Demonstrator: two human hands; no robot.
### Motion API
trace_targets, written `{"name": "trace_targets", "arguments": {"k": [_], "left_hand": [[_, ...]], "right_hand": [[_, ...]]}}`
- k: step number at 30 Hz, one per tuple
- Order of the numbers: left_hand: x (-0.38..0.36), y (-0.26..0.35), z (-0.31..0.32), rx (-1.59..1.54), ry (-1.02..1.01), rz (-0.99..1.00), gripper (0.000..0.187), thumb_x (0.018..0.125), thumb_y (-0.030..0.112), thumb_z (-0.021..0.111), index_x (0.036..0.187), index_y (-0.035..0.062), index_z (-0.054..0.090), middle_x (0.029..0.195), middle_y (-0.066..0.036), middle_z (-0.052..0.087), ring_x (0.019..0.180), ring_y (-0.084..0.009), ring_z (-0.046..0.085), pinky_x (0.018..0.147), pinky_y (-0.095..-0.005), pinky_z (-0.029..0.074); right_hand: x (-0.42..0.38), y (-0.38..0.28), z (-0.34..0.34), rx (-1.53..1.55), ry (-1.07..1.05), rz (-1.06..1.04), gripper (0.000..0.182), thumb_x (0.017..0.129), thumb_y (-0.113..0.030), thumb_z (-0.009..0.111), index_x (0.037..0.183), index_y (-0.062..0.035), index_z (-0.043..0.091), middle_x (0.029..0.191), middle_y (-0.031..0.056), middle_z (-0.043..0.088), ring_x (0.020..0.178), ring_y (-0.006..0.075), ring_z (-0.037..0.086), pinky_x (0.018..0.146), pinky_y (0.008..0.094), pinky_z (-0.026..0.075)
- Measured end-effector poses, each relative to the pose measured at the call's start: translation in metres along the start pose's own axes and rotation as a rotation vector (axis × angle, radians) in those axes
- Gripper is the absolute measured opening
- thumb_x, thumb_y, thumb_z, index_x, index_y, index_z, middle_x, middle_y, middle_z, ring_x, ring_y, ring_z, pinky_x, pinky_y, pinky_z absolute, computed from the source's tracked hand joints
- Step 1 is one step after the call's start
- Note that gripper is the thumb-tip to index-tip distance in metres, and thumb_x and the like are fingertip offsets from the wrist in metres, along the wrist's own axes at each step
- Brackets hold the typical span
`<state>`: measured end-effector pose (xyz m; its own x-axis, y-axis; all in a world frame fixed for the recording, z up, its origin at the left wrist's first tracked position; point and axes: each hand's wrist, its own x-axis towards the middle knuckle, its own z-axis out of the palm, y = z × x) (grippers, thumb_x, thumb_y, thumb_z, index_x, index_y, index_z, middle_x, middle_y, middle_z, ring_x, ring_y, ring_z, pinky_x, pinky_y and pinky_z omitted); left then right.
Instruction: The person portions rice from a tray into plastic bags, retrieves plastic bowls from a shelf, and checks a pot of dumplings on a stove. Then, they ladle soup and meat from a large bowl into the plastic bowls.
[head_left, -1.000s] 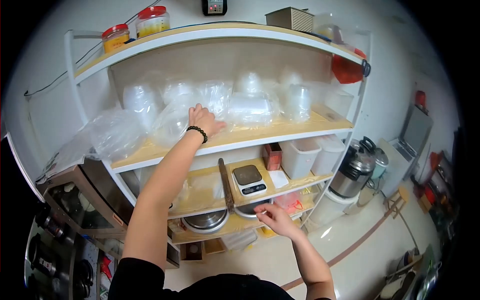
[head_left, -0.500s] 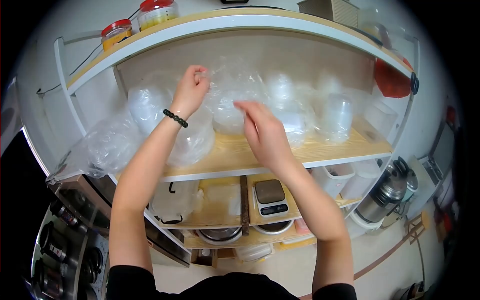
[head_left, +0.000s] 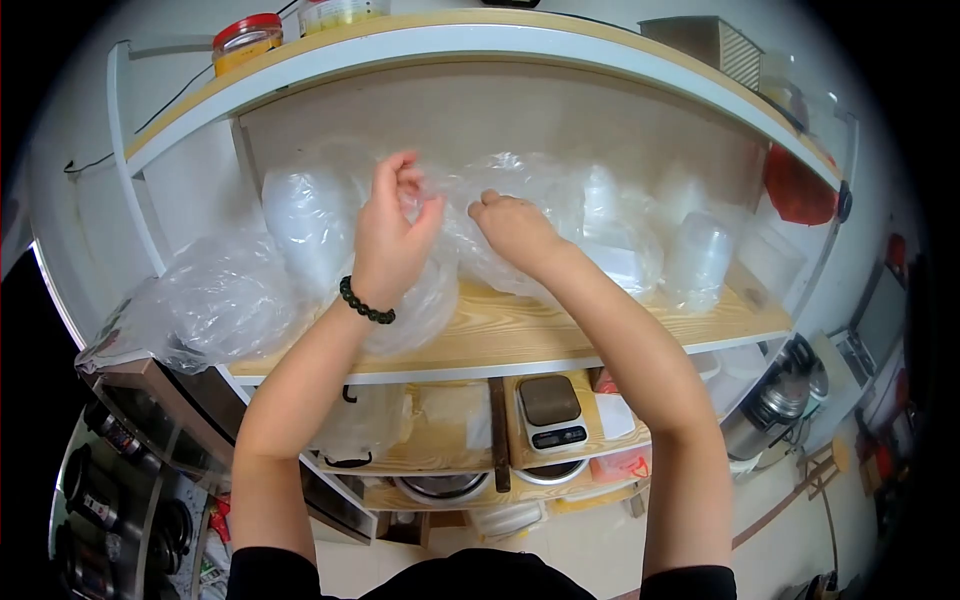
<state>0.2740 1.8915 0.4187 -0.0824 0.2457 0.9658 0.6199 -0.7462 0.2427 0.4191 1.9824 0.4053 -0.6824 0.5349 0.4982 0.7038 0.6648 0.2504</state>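
r hand (head_left: 515, 225) pinching clear bag (head_left: 482, 258) over shelf (head_left: 500, 325), prob bc slack film has no firm edge. l hand (head_left: 393, 235) half-curled beside it, thumb apart, can't tell if gripping. bagged stack (head_left: 703, 250) to the right, prob wrapped vs dust.

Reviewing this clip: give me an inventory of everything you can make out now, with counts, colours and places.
Clear plastic bags: several, transparent, broad middle board
Shelf rack: one, white with tan boards, centre
Jars: two, yellow, top left
Ridged tin: one, greyish, top right
Scale: one, white and dark, lower board
Bar: one, brown, left of scale
Metal pot: one, silver, right of rack
Left hand: one, bare, at bags
Right hand: one, bare, at bags
Smaller clutter: unclear
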Motion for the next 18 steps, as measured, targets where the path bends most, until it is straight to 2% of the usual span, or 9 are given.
{"name": "trace_targets", "arguments": {"k": [1,2,3,4,6,8,12,15,18], "left_hand": [[0.0,0.004,-0.002,0.003,-0.005,-0.004,0.028,0.076,0.001,0.053,0.103,0.0012,0.044,0.074,-0.001,0.051,0.061,-0.0104,0.046,0.062,-0.0221,0.04],[0.001,0.01,-0.005,0.15,0.102,0.257,0.029,0.074,0.002,0.055,0.101,0.0024,0.046,0.076,-0.002,0.053,0.062,-0.0143,0.049,0.064,-0.0243,0.041],[-0.001,0.013,-0.005,0.295,0.211,0.519,0.029,0.071,0.003,0.057,0.099,0.0036,0.048,0.077,-0.003,0.054,0.063,-0.0181,0.051,0.066,-0.0266,0.042],[-0.008,0.015,-0.004,0.293,0.208,0.513,0.029,0.071,0.003,0.057,0.099,0.0036,0.048,0.077,-0.003,0.054,0.063,-0.0181,0.051,0.066,-0.0266,0.042],[-0.027,0.022,0.0,0.012,-0.412,0.828,0.021,0.07,0.007,0.059,0.089,0.0067,0.051,0.078,-0.004,0.056,0.066,-0.0226,0.054,0.063,-0.0301,0.044],[-0.044,0.021,0.014,0.148,-0.514,0.679,0.018,0.071,0.011,0.06,0.086,0.0076,0.051,0.078,-0.004,0.056,0.065,-0.0232,0.055,0.061,-0.0312,0.044],[-0.044,0.01,0.018,0.594,-0.635,0.315,0.018,0.073,0.023,0.061,0.074,0.0075,0.051,0.074,-0.007,0.057,0.061,-0.0236,0.056,0.055,-0.0331,0.044],[-0.035,0.008,0.013,0.675,-0.817,0.371,0.026,0.074,0.032,0.059,0.068,0.0071,0.055,0.067,-0.008,0.057,0.057,-0.025,0.056,0.054,-0.0329,0.044],[-0.035,0.022,0.012,0.768,-1.009,0.4,0.035,0.073,0.04,0.057,0.062,0.0066,0.056,0.062,-0.009,0.057,0.058,-0.0254,0.056,0.055,-0.033,0.045]], "right_hand": [[0.002,-0.003,0.005,-0.082,0.068,-0.068,0.026,0.077,-0.008,0.043,0.099,-0.0015,0.057,0.089,0.0209,0.059,0.089,0.0351,0.056,0.076,0.0397,0.045],[-0.001,-0.009,0.013,-0.076,0.065,-0.066,0.026,0.077,-0.008,0.043,0.099,-0.0015,0.057,0.089,0.0209,0.059,0.089,0.0351,0.056,0.076,0.0397,0.045],[-0.007,-0.018,0.024,0.067,-0.148,0.025,0.026,0.079,-0.013,0.046,0.099,-0.0013,0.056,0.098,0.0193,0.056,0.09,0.0336,0.056,0.077,0.0403,0.045],[-0.012,-0.022,0.034,0.209,-0.362,0.117,0.027,0.08,-0.017,0.048,0.1,-0.0011,0.055,0.108,0.0177,0.053,0.091,0.0322,0.055,0.077,0.0409,0.045],[-0.024,-0.005,0.076,0.337,-0.24,-0.07,0.028,0.08,-0.02,0.047,0.103,-0.0045,0.055,0.11,0.0173,0.051,0.095,0.0326,0.053,0.08,0.0408,0.044],[-0.027,0.001,0.085,0.463,-0.103,-0.253,0.029,0.081,-0.022,0.047,0.105,-0.0079,0.054,0.113,0.0169,0.049,0.098,0.033,0.051,0.082,0.0407,0.042],[-0.01,0.019,0.041,0.221,0.239,0.149,0.035,0.078,-0.023,0.051,0.111,-0.0128,0.051,0.114,0.0131,0.049,0.103,0.0302,0.049,0.085,0.0403,0.041],[0.013,0.05,0.045,0.208,0.499,0.008,0.037,0.074,-0.017,0.056,0.11,-0.0127,0.051,0.112,0.0116,0.05,0.104,0.0283,0.049,0.085,0.0394,0.041],[0.008,0.036,0.005,-0.038,0.069,-0.046,0.042,0.073,-0.02,0.057,0.114,-0.0167,0.05,0.126,0.0117,0.039,0.108,0.031,0.045,0.091,0.0418,0.037]]}}
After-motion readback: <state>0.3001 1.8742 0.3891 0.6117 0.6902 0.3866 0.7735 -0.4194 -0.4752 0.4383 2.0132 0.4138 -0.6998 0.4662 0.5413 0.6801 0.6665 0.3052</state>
